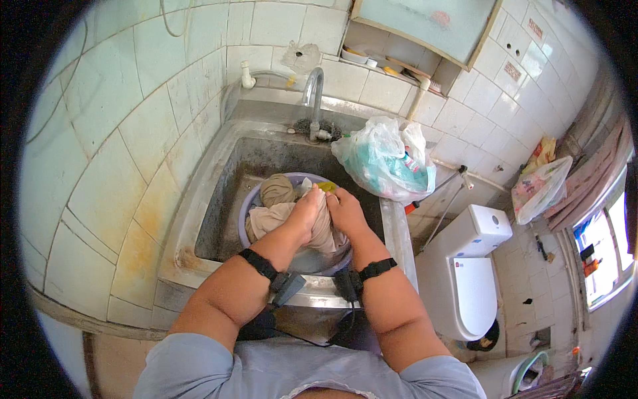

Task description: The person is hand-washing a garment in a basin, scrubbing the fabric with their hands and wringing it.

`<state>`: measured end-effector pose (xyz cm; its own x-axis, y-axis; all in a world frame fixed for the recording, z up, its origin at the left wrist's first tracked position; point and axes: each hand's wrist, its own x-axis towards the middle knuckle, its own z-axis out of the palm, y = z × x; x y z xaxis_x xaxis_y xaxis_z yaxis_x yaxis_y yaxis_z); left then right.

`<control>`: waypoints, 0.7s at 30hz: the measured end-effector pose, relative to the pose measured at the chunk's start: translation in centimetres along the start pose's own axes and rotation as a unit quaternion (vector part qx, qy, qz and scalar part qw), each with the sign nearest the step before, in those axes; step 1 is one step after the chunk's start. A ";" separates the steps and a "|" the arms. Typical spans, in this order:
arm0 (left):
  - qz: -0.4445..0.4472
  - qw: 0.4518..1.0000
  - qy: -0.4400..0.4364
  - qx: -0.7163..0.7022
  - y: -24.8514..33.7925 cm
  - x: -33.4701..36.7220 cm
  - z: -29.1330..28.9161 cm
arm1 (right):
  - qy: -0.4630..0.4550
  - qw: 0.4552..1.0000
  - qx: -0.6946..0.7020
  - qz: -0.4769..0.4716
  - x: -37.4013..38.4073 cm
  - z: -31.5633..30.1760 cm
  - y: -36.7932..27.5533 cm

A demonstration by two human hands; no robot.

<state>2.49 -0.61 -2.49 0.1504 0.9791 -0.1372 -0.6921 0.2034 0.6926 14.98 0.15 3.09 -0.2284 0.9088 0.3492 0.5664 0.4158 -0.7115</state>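
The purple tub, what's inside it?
Beige cloth, a brown bundle, something yellow and cloudy water. The left hand and right hand hold cloth. Cloth and water hide the bottom of the tub.

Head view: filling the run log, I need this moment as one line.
left hand: gripping beige cloth; right hand: gripping beige cloth; purple basin: inside metal sink; faucet: beyond purple basin

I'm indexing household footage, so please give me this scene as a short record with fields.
Left hand: gripping beige cloth
Right hand: on the same cloth, close beside the left
Container: purple basin, inside the metal sink
Yellow item: by the fingertips, kind unclear
Faucet: curved, behind the basin
Right side: filled plastic bag, white toilet
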 end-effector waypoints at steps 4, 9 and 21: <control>0.002 0.998 0.043 0.034 0.6 0.0 0.0 | -0.016 0.999 -0.049 0.009 0.1 0.2 0.2; 0.006 0.999 0.019 0.031 1.1 -0.8 1.6 | -0.024 1.000 -0.018 0.006 0.5 0.1 1.5; 0.072 0.992 -0.011 0.107 2.1 -1.5 1.0 | -0.056 0.998 0.014 0.014 0.2 -0.7 0.6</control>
<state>1.50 -1.63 -0.15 0.0778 0.9969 -0.0123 -0.5414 0.0526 0.8391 15.81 0.52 3.14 -0.3003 0.9176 0.2602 0.5525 0.3898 -0.7367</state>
